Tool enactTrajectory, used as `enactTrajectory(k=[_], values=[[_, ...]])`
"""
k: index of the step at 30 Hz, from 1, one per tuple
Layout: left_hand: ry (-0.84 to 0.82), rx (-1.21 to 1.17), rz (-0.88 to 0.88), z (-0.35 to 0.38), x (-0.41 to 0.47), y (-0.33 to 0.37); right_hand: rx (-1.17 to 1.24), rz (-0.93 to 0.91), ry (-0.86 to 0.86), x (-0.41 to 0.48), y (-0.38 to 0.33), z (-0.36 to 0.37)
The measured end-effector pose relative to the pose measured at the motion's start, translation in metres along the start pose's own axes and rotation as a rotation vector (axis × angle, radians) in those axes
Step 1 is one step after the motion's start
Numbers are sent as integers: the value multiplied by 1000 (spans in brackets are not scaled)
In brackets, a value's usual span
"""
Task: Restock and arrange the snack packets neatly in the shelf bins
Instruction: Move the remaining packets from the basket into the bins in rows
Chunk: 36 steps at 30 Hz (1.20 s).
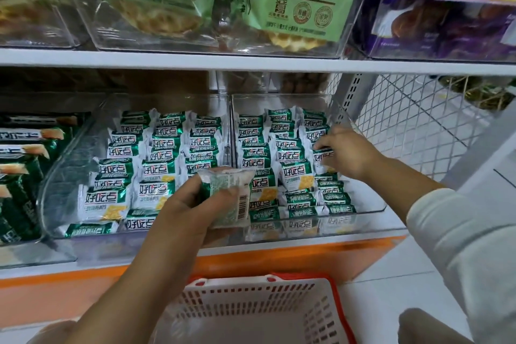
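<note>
While left hand (182, 211) grips packet (226, 192), right hand (346, 154) apart.

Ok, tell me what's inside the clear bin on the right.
Green-and-white snack packets in rows fill the bin. The right hand and the packet held by the left hand cover some; the bottom is hidden.

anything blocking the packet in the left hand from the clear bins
Nothing visible: the left hand holds the green-and-white snack packet over the open-topped clear plastic bins. The right hand is aside, at the right bin's outer column.
</note>
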<state>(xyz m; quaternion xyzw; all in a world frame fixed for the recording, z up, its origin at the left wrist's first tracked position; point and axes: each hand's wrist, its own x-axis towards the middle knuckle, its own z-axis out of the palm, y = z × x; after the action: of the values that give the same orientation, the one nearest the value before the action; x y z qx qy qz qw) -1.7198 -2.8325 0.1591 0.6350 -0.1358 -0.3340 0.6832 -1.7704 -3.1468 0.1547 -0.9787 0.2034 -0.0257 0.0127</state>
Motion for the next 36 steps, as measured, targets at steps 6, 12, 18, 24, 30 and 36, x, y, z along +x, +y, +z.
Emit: enactTrajectory(k=[6,12,18,24,30,36], values=[[1,-153,-87,-5,7,-9,-30,82,95,-9,-5,9],[-45,-185,-118,-3,6,-10,623,127,342,-80,-69,-15],[-101,-81,-63,6,-8,-8,1219,155,43,-139,-139,-22],[-131,236,129,9,-23,-8,1365,266,99,-155,-137,-19],[-213,441,243,5,-27,-6,1402,298,85,-156,-136,-22],[-148,252,99,7,-24,-1,1041,42,-56,-154,-122,-19]])
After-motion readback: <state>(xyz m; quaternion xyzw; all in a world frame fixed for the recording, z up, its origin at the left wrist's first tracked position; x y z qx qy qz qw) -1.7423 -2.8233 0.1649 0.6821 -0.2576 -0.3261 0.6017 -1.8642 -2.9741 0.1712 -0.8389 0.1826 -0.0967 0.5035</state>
